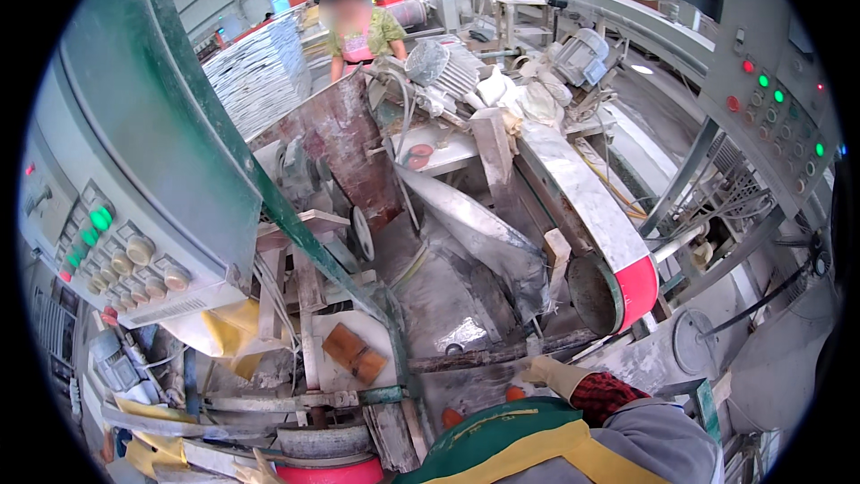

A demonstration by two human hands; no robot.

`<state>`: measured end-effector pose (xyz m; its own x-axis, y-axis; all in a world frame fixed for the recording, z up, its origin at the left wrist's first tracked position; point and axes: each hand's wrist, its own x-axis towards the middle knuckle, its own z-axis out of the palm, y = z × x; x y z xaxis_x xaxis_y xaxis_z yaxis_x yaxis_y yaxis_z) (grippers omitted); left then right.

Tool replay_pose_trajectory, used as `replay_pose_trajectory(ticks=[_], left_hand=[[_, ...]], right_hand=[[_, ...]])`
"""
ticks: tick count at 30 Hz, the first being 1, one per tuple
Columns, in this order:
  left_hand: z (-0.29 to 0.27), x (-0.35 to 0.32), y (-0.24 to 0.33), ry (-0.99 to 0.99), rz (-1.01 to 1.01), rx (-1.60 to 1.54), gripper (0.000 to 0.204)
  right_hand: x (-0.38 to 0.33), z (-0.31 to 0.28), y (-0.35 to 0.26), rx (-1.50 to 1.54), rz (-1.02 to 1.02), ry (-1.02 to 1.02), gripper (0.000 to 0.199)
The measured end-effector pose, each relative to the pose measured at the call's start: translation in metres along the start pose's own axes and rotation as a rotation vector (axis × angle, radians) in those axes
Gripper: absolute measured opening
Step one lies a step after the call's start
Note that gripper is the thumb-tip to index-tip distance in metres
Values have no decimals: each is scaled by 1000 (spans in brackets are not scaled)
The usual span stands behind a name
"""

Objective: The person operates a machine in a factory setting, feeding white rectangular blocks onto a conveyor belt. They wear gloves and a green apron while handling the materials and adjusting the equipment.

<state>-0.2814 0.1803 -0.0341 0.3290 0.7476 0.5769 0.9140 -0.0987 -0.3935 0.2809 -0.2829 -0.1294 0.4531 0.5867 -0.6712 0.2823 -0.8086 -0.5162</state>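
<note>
My right hand [553,375], in a pale work glove below a red checked sleeve, is in front of my green apron [502,426]. Its fingers blur together, and I make out nothing held in them. At the lower edge, a pale glove that seems to be my left hand [258,468] shows only in part, its fingers stretched out beside a belt wheel with a red band [331,471]. Ahead of my right hand is a belt conveyor [587,202], its near end wrapped over a wheel with a red band [638,291].
Control cabinets with lit buttons stand left [152,188] and right [770,81]. A dusty grey sheet [475,224] slopes down ahead. Motors [443,67] sit on the machine. Beyond it stand a person [358,31] and stacked pale sheets [260,76]. A brown block [354,354] lies left.
</note>
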Motion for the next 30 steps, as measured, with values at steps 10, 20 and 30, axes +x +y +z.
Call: replay_pose_trajectory(ticks=[10, 20, 30], left_hand=[[-83, 32, 73, 237, -202, 182, 56], [-115, 15, 82, -20, -188, -74, 55], [-133, -63, 136, 14, -4, -634, 54]], right_hand=[[11, 56, 56, -432, -648, 567, 5], [9, 21, 2, -42, -49, -46, 53], [50, 29, 15, 280, -254, 80, 49]])
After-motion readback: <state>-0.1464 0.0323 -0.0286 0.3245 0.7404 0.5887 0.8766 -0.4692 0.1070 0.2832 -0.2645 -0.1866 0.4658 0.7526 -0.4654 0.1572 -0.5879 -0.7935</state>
